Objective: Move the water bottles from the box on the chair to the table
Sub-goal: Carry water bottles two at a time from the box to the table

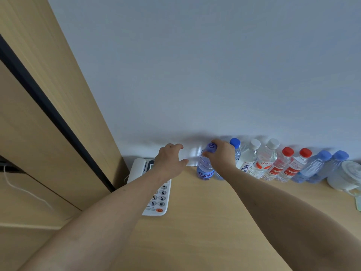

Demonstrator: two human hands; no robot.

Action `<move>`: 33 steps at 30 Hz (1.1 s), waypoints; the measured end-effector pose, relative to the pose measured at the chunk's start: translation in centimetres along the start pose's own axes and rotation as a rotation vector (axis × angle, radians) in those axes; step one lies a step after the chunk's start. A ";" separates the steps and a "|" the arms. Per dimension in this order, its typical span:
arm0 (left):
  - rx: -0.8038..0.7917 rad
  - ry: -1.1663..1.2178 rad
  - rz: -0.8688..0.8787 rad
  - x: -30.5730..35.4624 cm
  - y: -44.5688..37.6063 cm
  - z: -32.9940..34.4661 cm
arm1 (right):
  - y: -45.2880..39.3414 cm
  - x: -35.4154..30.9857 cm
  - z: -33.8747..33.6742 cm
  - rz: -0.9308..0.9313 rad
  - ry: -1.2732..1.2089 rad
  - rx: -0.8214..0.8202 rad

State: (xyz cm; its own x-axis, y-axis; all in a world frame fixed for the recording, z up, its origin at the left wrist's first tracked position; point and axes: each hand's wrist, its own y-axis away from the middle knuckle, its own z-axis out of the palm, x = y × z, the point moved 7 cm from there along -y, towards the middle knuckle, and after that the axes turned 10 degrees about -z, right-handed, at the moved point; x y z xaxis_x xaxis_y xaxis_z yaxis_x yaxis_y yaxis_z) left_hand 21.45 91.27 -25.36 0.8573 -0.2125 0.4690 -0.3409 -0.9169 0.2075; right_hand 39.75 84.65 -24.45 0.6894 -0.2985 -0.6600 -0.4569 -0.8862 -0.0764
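A blue-tinted water bottle (204, 169) with a blue cap stands on the wooden table (205, 222) near the wall. My right hand (220, 154) grips it at the cap and neck. My left hand (170, 162) hovers just left of the bottle, fingers spread and relaxed, holding nothing. To the right runs a row of several more bottles along the wall: one blue-capped bottle (235, 147), two white-capped (252, 159), two red-capped (283, 165) and two blue ones (316, 165). The box and chair are out of view.
A white desk telephone (158, 194) lies under my left forearm at the table's left end. A wooden cabinet panel (48, 114) rises on the left. A white round object (347, 175) sits at the far right, past the bottles. A white wall backs the table.
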 end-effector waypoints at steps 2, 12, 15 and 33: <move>0.001 -0.026 0.021 0.1 0.2 -0.3 | 0.2 -0.3 -0.1 0.000 0.013 -0.014; 0.027 -0.113 0.232 5.4 1.8 -2.0 | 3.6 -1.6 -4.2 -0.107 0.252 -0.059; 0.036 -0.129 0.307 8.6 2.9 -2.5 | 5.6 -0.6 -6.9 -0.111 0.345 -0.039; 0.000 -0.258 0.918 40.3 29.4 11.6 | 35.0 18.7 -34.0 0.293 0.584 0.243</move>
State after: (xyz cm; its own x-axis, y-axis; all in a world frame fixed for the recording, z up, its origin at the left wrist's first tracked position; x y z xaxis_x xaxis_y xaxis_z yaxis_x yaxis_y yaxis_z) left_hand 50.40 51.83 -10.31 0.3141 -0.9173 0.2447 -0.9231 -0.3553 -0.1472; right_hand 55.75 36.03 -14.04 0.6770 -0.7150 -0.1743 -0.7360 -0.6562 -0.1666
